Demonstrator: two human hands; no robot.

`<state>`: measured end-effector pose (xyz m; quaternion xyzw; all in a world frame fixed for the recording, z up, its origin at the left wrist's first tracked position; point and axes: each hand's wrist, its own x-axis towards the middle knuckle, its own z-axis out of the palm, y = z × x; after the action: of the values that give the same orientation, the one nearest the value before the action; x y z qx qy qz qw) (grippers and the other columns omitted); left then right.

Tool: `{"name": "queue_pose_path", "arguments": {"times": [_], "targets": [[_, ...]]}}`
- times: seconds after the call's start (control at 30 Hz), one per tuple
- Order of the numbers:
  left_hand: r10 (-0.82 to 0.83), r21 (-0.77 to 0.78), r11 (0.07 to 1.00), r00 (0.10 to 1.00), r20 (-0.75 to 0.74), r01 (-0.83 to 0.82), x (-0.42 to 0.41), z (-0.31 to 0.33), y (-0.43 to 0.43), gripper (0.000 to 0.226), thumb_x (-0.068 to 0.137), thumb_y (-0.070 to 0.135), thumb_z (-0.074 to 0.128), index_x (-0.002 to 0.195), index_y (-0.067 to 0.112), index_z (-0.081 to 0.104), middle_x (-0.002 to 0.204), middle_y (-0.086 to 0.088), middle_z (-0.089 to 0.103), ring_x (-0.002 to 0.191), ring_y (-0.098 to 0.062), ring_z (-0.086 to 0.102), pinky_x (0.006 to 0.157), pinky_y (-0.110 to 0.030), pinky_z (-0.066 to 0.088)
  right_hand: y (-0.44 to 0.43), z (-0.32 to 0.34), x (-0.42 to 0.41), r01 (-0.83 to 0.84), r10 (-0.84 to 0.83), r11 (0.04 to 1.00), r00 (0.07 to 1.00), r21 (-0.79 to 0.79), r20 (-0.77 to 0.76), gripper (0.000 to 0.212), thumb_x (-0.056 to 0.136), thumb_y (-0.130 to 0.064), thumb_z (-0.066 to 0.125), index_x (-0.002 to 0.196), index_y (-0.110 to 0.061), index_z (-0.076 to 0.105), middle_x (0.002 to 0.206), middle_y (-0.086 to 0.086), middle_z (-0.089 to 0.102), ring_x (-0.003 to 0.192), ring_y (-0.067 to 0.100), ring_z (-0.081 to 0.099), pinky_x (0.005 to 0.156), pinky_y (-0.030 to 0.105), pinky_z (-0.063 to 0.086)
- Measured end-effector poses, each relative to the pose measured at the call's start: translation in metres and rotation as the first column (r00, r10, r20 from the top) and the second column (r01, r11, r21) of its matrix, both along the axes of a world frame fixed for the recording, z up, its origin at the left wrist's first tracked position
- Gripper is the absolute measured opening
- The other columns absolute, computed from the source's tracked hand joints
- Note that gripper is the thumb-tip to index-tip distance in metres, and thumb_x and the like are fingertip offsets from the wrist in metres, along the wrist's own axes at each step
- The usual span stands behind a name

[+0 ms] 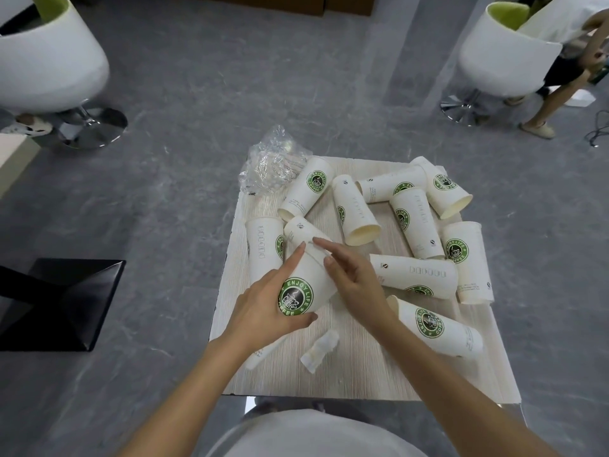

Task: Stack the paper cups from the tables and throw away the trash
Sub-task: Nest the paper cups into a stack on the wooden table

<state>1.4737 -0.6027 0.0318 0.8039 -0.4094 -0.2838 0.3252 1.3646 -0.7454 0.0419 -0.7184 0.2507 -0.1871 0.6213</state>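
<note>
Early going: the left hand (263,308) gripped a cup (306,278) at the surface's (362,374) nine o'clock, and the right hand (352,282), fingers loose, nudged a second cup (298,230) inside. Other cups (415,222) lay scattered from twelve to four. The wrapper (270,166) at eleven was untouched.

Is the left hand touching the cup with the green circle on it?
Touching. The head view shows the left hand wrapped round the cup, its thumb under the green logo and its forefinger lying along the cup's side.
</note>
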Motion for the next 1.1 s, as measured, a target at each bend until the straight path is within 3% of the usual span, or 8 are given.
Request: {"name": "queue_pose_path", "arguments": {"times": [0.13, 0.27, 0.4, 0.57, 0.67, 0.83, 1.0, 1.1], "targets": [[0.066, -0.005, 0.998, 0.997, -0.047, -0.066, 0.001, -0.005, 0.006, 0.111, 0.064, 0.051, 0.082, 0.136, 0.074, 0.001, 0.118, 0.015, 0.06, 0.101, -0.009, 0.062, 0.084, -0.04, 0.054, 0.006, -0.001, 0.014, -0.061, 0.062, 0.997, 0.998, 0.051, -0.021, 0.028, 0.098, -0.007, 0.048, 0.122, -0.011, 0.061, 0.123, -0.001, 0.064, 0.115, 0.006, 0.057, 0.094, 0.018, 0.043], [0.146, -0.002, 0.989, 0.986, -0.083, -0.147, 0.01, -0.008, 0.014, 0.108, 0.054, 0.062, 0.072, 0.137, 0.074, 0.004, 0.114, 0.015, 0.061, 0.098, -0.009, 0.061, 0.085, -0.039, 0.053, -0.002, -0.004, 0.036, -0.122, 0.12, 0.992, 0.991, -0.017, -0.06, 0.024, 0.099, -0.015, 0.047, 0.116, -0.018, 0.064, 0.113, -0.001, 0.067, 0.107, 0.012, 0.06, 0.092, 0.025, 0.045], [0.221, -0.016, 0.975, 0.971, -0.096, -0.224, 0.031, -0.014, 0.026, 0.112, 0.065, 0.038, 0.085, 0.139, 0.071, 0.008, 0.103, 0.009, 0.064, 0.09, -0.005, 0.06, 0.072, -0.02, 0.046, -0.014, -0.015, 0.068, -0.028, 0.031, 0.996, 0.999, 0.086, -0.033, 0.023, 0.099, -0.008, 0.043, 0.108, -0.012, 0.064, 0.076, 0.006, 0.064, 0.072, 0.013, 0.059, 0.074, 0.025, 0.047], [0.309, 0.022, 0.951, 0.95, -0.054, -0.308, 0.05, -0.017, 0.041, 0.111, 0.068, 0.03, 0.084, 0.145, 0.062, 0.012, 0.109, 0.016, 0.065, 0.091, 0.002, 0.06, 0.067, -0.004, 0.04, -0.035, -0.036, 0.112, -0.123, 0.116, 0.992, 0.983, -0.037, -0.142, 0.028, 0.091, 0.002, 0.045, 0.098, -0.014, 0.066, 0.07, -0.005, 0.064, 0.073, 0.017, 0.058, 0.079, 0.028, 0.047], [0.344, 0.027, 0.939, 0.938, -0.053, -0.343, 0.06, -0.021, 0.046, 0.11, 0.068, 0.031, 0.084, 0.145, 0.063, 0.012, 0.113, 0.018, 0.064, 0.093, 0.0, 0.061, 0.07, -0.008, 0.04, -0.045, -0.047, 0.139, -0.219, 0.172, 0.957, 0.956, -0.188, -0.239, 0.029, 0.09, 0.0, 0.047, 0.096, -0.018, 0.069, 0.075, -0.009, 0.064, 0.082, 0.021, 0.062, 0.077, 0.023, 0.043], [0.367, 0.045, 0.93, 0.929, -0.039, -0.366, 0.078, -0.026, 0.047, 0.111, 0.068, 0.033, 0.084, 0.146, 0.061, 0.011, 0.11, 0.013, 0.065, 0.09, -0.007, 0.061, 0.073, -0.02, 0.043, -0.056, -0.058, 0.175, -0.376, 0.255, 0.872, 0.895, -0.313, -0.366, 0.026, 0.093, -0.009, 0.053, 0.111, -0.018, 0.069, 0.109, 0.002, 0.062, 0.095, 0.014, 0.055, 0.077, 0.003, 0.032], [0.367, 0.057, 0.929, 0.93, -0.023, -0.365, 0.091, -0.033, 0.051, 0.111, 0.068, 0.034, 0.084, 0.146, 0.062, 0.011, 0.104, 0.015, 0.066, 0.086, 0.002, 0.06, 0.068, -0.009, 0.041, -0.06, -0.07, 0.196, -0.55, 0.354, 0.792, 0.767, -0.264, -0.535, 0.027, 0.093, -0.022, 0.056, 0.118, -0.029, 0.064, 0.122, 0.0, 0.064, 0.114, 0.016, 0.057, 0.103, 0.04, 0.04], [0.371, 0.055, 0.928, 0.928, -0.022, -0.369, 0.093, -0.036, 0.056, 0.111, 0.068, 0.035, 0.085, 0.147, 0.06, 0.012, 0.107, 0.017, 0.064, 0.088, 0.003, 0.059, 0.07, -0.009, 0.041, -0.057, -0.07, 0.2, -0.556, 0.387, 0.803, 0.761, -0.216, -0.521, 0.026, 0.093, -0.015, 0.055, 0.114, -0.025, 0.067, 0.129, 0.0, 0.061, 0.119, 0.016, 0.056, 0.104, 0.038, 0.04]]}}
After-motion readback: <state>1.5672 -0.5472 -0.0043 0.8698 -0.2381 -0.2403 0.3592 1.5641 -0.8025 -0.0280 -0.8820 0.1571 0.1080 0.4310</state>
